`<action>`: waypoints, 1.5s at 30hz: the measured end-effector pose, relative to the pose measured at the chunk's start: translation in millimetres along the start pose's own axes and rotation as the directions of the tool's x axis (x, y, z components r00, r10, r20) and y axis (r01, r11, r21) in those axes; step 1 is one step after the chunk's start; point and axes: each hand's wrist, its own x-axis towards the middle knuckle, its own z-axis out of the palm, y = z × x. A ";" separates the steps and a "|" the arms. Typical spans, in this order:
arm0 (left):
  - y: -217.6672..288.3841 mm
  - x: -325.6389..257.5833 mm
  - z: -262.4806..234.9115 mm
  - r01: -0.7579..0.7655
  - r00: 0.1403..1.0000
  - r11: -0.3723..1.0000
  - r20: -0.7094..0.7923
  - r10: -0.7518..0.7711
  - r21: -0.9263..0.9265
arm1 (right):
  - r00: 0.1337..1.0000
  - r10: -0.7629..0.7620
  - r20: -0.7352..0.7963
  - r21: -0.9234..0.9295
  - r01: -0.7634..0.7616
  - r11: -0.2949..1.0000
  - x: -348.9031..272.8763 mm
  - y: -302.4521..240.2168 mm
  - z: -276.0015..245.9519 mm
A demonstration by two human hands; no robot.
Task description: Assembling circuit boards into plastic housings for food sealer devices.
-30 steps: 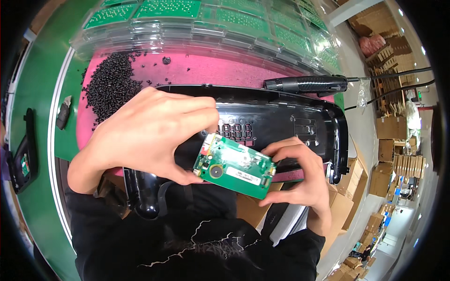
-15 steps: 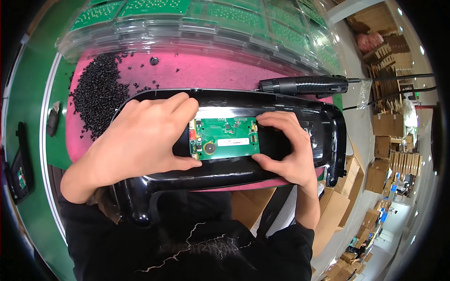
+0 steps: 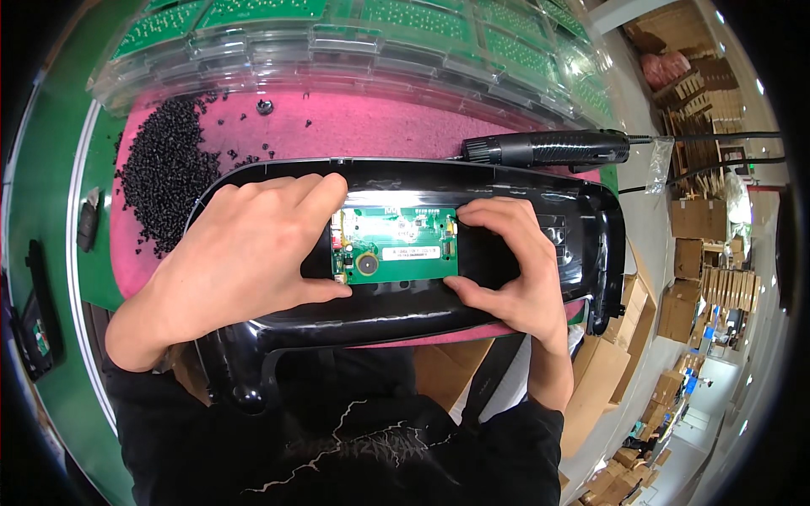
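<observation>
A green circuit board with a white label strip and a round dark part lies level over a long, glossy black plastic housing. My left hand grips the board's left end, thumb at its lower corner and fingers at the upper one. At the right end, my right hand holds the board's two corners between curved fingers and thumb. The underside of the board is hidden, so I cannot tell whether it touches the housing.
A heap of small black screws covers the left of the pink mat. Behind the housing lies a black electric screwdriver with a cable. Clear trays of green boards line the back. Cardboard boxes stand at the right.
The board and both hands have shifted slightly left in the picture, the board a little up as well. The grip on it stays the same.
</observation>
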 end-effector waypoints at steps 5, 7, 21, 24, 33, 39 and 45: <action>-1.9 -4.5 6.1 0.035 0.998 0.998 -0.048 -0.038 -0.061 | 1.000 -0.008 0.014 -0.004 0.008 1.000 -0.1 -1.5 1.2; -2.0 -3.9 4.5 0.033 0.998 0.996 -0.043 -0.037 -0.086 | 1.000 0.017 0.003 -0.003 -0.017 1.000 0.4 -3.7 1.4; -3.9 -5.2 3.6 0.035 0.999 0.996 -0.036 -0.039 -0.083 | 0.999 0.033 0.020 -0.020 -0.032 0.999 -0.8 -2.4 2.2; -3.9 -5.6 3.3 0.034 0.999 0.996 -0.037 -0.037 -0.083 | 0.999 0.029 0.025 -0.024 -0.029 0.999 -0.7 -1.9 2.3; -6.2 -8.3 4.5 0.008 0.999 0.997 -0.031 -0.011 -0.082 | 0.998 0.049 0.029 -0.018 -0.048 0.999 0.7 -6.7 3.2; -8.4 -8.8 5.0 -0.037 0.998 0.996 -0.057 0.033 -0.081 | 0.998 0.059 0.034 -0.055 -0.057 0.997 -2.0 -4.2 3.0; -9.8 -11.0 2.5 -0.074 0.996 0.989 -0.050 0.068 -0.128 | 0.996 0.077 0.046 -0.076 -0.074 0.994 -0.1 -5.2 3.2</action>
